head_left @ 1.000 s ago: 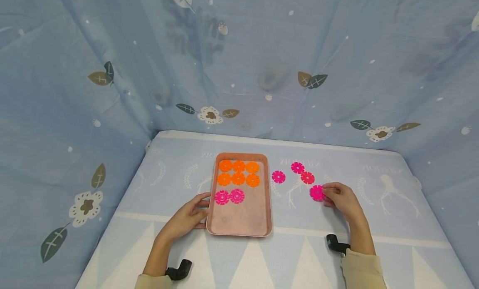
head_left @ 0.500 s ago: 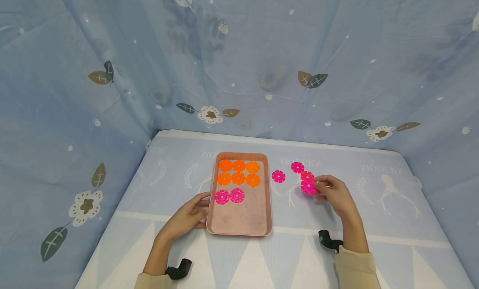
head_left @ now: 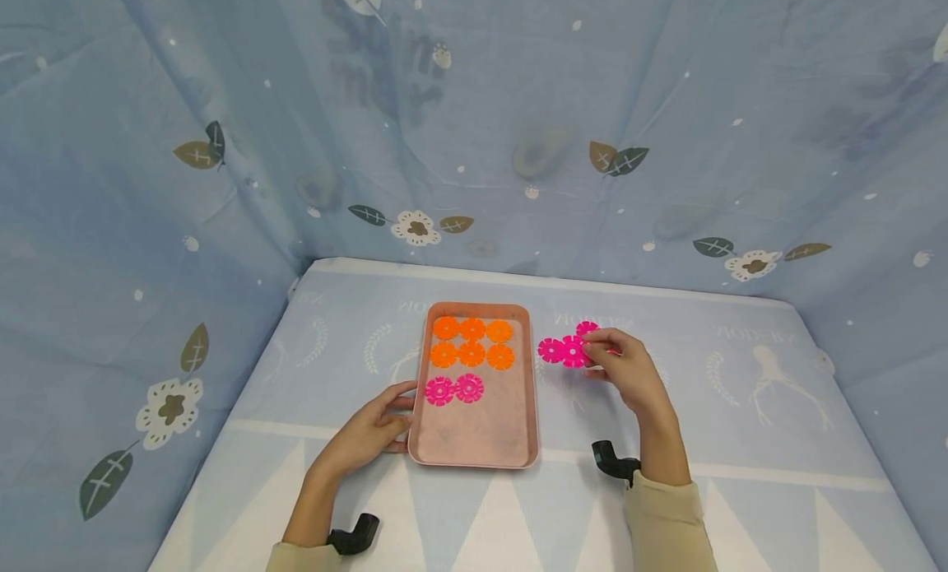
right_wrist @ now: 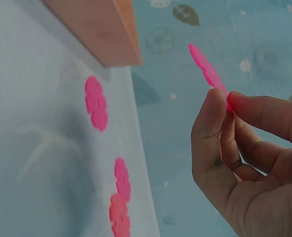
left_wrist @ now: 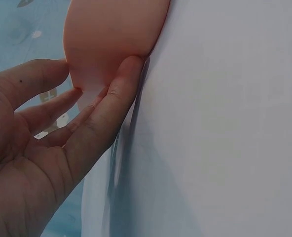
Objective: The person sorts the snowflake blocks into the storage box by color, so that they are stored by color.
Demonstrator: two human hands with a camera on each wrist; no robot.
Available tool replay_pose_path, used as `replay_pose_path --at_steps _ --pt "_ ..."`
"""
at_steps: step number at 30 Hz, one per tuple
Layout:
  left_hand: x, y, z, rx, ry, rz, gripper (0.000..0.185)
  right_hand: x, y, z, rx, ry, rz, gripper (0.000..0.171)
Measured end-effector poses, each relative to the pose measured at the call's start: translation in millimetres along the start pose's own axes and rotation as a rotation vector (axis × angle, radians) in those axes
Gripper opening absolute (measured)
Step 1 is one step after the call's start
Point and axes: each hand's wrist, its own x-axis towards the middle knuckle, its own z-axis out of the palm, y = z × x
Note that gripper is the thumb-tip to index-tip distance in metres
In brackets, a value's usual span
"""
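My right hand (head_left: 629,373) pinches a bright pink interlocking disc (head_left: 573,351) between thumb and fingertips. In the right wrist view the disc (right_wrist: 205,65) is raised, tilted and seen nearly edge-on. My left hand (head_left: 366,432) touches the left side of a pink tray (head_left: 474,436), its fingers fairly straight against the outer wall (left_wrist: 111,29). Inside the tray lie two rows of orange discs (head_left: 472,354), with two pink discs (head_left: 440,391) below them. Right of the tray are a loose pink disc (head_left: 550,351) and another farther back (head_left: 587,328).
A reddish-pink disc (right_wrist: 120,215) lies on the table too, mostly hidden behind my right hand in the head view. The patterned cloth on the table (head_left: 785,374) meets blue fabric walls (head_left: 481,144) at its back and sides. Black wrist mounts (head_left: 355,534) sit on both wrists.
My right hand has moved left and slightly away from me with the pink disc, passing over the reddish-pink one toward the tray. The left hand and tray have stayed in place.
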Motion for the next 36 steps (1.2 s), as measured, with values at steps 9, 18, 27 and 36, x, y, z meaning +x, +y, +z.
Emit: replay_pose_path --at_steps 9,18,27,36 --pt "1.2 -2.3 -0.9 -0.005 -0.007 0.003 0.055 10 -16 33 0.087 -0.070 -0.025 0.024" --pt "2.8 -4.4 -0.9 0.005 0.009 -0.002 0.055 23 -22 68 0.120 -0.152 -0.048 0.020" --pt "2.0 -3.2 -0.2 -0.008 0.012 -0.008 0.056 31 -16 89 -0.022 -0.293 -0.043 0.017" --pt "1.3 -4.1 -0.7 -0.005 0.008 -0.002 0.056 34 -14 98 -0.361 -0.377 -0.061 0.004"
